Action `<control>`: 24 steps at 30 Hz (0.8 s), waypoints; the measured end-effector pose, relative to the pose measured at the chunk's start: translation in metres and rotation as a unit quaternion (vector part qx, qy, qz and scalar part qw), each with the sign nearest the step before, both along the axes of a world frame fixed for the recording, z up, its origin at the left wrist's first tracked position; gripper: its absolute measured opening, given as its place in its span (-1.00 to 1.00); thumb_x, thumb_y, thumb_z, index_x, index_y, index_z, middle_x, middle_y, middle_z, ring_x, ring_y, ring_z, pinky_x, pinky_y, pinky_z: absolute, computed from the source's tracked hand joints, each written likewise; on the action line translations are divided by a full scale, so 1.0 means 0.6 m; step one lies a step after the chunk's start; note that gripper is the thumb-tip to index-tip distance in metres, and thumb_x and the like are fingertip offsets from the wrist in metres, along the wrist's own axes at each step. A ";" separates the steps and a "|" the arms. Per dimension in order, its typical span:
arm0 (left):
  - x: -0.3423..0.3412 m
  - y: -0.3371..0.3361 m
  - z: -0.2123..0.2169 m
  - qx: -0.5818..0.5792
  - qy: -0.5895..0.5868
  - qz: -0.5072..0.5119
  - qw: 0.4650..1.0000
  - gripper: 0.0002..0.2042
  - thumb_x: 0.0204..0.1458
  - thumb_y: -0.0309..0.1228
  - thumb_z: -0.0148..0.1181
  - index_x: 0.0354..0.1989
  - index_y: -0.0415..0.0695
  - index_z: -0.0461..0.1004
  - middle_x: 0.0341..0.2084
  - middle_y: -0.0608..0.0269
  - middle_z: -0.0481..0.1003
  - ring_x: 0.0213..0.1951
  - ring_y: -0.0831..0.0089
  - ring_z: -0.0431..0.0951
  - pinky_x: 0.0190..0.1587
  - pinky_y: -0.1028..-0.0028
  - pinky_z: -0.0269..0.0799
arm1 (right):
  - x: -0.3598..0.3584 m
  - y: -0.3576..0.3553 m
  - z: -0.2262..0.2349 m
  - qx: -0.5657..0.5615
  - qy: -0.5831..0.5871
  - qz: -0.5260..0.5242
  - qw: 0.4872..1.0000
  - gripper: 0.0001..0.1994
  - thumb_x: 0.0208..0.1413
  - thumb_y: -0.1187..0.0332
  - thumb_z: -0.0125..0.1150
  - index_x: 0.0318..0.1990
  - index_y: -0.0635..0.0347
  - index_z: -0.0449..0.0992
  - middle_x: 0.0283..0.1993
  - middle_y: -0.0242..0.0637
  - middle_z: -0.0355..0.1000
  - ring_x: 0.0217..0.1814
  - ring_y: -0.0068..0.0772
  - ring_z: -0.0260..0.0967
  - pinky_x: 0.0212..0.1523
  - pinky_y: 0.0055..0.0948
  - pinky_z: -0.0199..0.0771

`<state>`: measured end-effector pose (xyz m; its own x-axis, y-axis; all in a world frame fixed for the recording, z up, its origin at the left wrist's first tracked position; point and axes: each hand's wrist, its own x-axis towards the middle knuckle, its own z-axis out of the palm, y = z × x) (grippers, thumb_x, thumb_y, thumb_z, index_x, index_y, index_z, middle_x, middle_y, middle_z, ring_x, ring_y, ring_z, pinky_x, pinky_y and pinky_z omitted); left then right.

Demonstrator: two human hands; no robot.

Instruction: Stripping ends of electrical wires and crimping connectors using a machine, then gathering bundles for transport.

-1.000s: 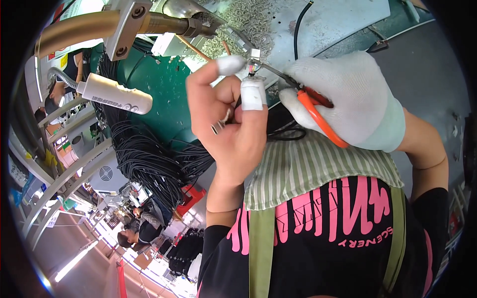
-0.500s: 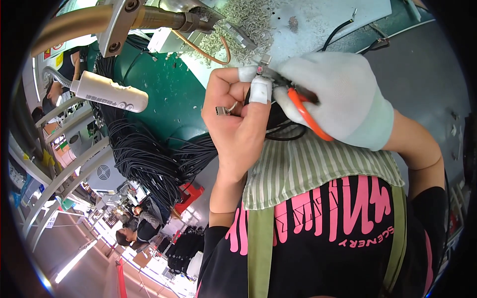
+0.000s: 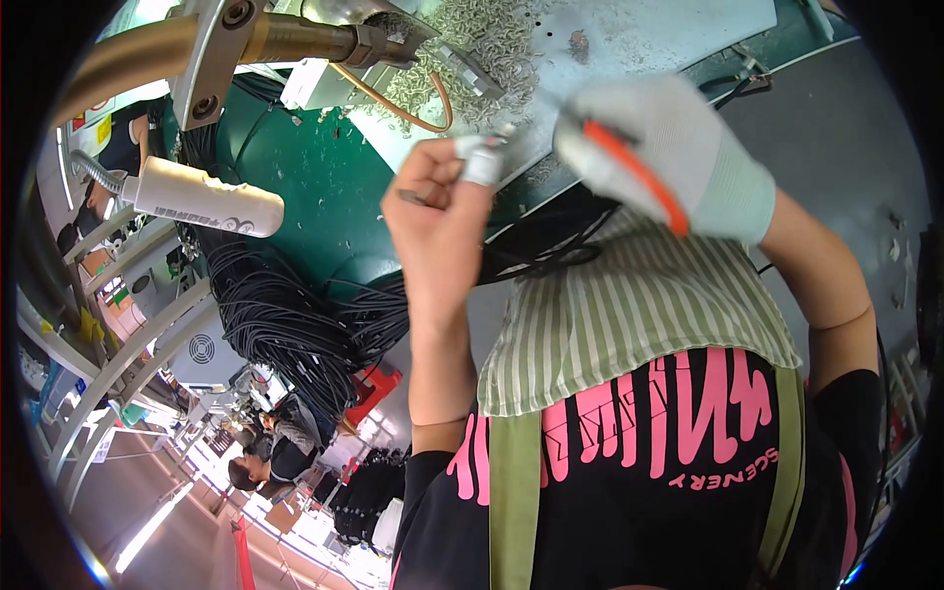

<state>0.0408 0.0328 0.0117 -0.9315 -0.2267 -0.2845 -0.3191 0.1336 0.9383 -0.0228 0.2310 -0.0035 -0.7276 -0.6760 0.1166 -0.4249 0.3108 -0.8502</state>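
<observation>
My left hand [image 3: 438,231], with white covers on its thumb and forefinger, is pinched closed on a small metal connector [image 3: 504,132] that is blurred by motion. Another small metal piece [image 3: 413,198] sticks out between its curled fingers. In a white knit glove, my right hand [image 3: 674,147] is wrapped round a pair of pliers with orange handles [image 3: 639,177]. The jaws are smeared and stand apart from the left hand, over the pale board [image 3: 629,49].
Curly metal scraps [image 3: 482,39] litter the board beside a machine nozzle [image 3: 398,44] and a copper-coloured tube [image 3: 442,103]. A thick bundle of black cables [image 3: 275,315] hangs over the green table [image 3: 324,187]. A white cylindrical lamp [image 3: 206,195] juts in from the left; a person [image 3: 285,457] sits beyond.
My hands have drawn apart: the left moved left with the connector, and the right pulled the pliers up and away from it. The view has shifted slightly.
</observation>
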 end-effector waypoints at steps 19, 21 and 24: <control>-0.110 -0.046 -0.016 -0.015 0.029 -0.063 0.997 -0.94 -0.09 -0.63 0.07 -0.52 -0.20 0.39 -0.69 0.54 0.25 -0.61 0.80 0.13 -0.61 0.69 -0.01 | -0.138 -0.068 0.024 -0.115 -0.372 0.029 0.921 -0.71 0.01 0.28 0.11 -0.62 0.33 0.44 -0.71 -0.30 0.35 -0.72 -0.52 0.32 -0.69 -0.58 0.26; -0.112 -0.046 -0.016 -0.021 0.033 -0.071 0.997 -0.93 -0.11 -0.64 0.07 -0.53 -0.20 0.39 -0.68 0.55 0.26 -0.60 0.81 0.13 -0.60 0.69 -0.01 | -0.140 -0.067 0.018 -0.105 -0.418 0.031 0.902 -0.71 0.01 0.30 0.11 -0.63 0.32 0.43 -0.71 -0.30 0.35 -0.73 -0.53 0.32 -0.70 -0.58 0.25; -0.113 -0.040 -0.008 -0.010 0.033 -0.074 0.997 -0.94 -0.12 -0.64 0.05 -0.53 -0.22 0.37 -0.64 0.53 0.28 -0.57 0.80 0.16 -0.58 0.70 0.03 | -0.146 -0.064 0.010 -0.142 -0.382 0.078 0.910 -0.71 0.01 0.30 0.11 -0.64 0.32 0.43 -0.72 -0.30 0.34 -0.73 -0.54 0.31 -0.70 -0.58 0.24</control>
<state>-0.0272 0.0091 0.0068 -0.9715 -0.0902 -0.2191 -0.2329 0.1933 0.9531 -0.1102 0.1928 0.0025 -0.5678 -0.7994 -0.1963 0.3036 0.0183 -0.9526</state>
